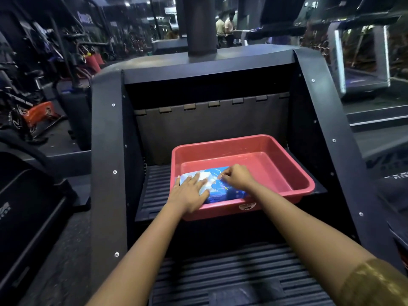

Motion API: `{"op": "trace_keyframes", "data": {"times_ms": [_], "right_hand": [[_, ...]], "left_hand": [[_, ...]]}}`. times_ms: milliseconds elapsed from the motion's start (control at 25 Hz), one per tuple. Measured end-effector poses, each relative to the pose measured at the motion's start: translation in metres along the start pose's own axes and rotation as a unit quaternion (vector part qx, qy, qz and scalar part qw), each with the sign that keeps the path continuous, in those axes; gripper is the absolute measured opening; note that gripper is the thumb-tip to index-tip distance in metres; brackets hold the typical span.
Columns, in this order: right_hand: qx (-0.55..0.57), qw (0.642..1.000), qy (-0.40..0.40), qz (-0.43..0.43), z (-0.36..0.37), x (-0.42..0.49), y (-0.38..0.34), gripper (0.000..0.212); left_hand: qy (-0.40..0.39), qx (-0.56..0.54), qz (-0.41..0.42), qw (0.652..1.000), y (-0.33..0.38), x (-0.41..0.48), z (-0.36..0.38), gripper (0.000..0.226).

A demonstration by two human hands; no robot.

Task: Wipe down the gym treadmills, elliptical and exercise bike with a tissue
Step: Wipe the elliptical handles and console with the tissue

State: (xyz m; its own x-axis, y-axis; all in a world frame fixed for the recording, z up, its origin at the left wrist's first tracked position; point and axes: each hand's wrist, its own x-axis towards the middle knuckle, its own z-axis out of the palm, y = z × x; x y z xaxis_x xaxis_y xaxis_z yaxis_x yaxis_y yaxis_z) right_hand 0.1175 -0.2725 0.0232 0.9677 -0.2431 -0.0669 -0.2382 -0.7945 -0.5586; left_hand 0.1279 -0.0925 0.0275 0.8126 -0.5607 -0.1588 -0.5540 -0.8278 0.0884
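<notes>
On the black step: a red tray sits here, on a big dark gym machine.
Blue tissue pack: it is shiny and has a white patch on top. It lies flat in the near left corner of the tray.
Left hand: it is flat with straight fingers and presses the pack down.
Right hand: its fingers are curled and pinch the top of the pack, by the white patch. I cannot tell if a tissue is between them.
Done so far: I think nothing is wiped yet, as no tissue is out.
Left to do: pull out a tissue, then wipe the treadmills, the elliptical and the bike.
</notes>
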Motion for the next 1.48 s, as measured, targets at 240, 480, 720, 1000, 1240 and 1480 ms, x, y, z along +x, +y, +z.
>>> {"op": "trace_keyframes", "data": {"times_ms": [240,480,720,1000,1240,1480], "right_hand": [[-0.141,0.988,0.04,0.039,-0.002,0.002,-0.028,0.017],[-0.049,0.996,0.043,0.059,-0.004,0.002,-0.027,0.017],[-0.03,0.995,0.079,-0.05,-0.012,-0.004,-0.026,0.013],[0.078,0.992,0.053,-0.086,-0.007,0.001,-0.021,0.011],[0.112,0.987,0.098,-0.065,-0.002,0.009,-0.021,0.018],[0.298,0.944,0.135,0.046,-0.004,0.012,-0.013,0.018]], "left_hand": [[0.017,0.012,-0.001,1.0,-0.005,-0.005,-0.001,0.051],[0.028,0.001,0.003,1.0,-0.005,-0.006,-0.001,0.05],[0.033,0.001,0.001,0.999,-0.005,-0.005,0.0,0.051],[0.044,-0.008,0.0,0.999,-0.004,-0.007,-0.001,0.051],[0.044,-0.014,0.0,0.999,-0.004,-0.008,-0.001,0.051],[0.048,-0.014,-0.001,0.999,-0.004,-0.009,-0.001,0.052]]}}
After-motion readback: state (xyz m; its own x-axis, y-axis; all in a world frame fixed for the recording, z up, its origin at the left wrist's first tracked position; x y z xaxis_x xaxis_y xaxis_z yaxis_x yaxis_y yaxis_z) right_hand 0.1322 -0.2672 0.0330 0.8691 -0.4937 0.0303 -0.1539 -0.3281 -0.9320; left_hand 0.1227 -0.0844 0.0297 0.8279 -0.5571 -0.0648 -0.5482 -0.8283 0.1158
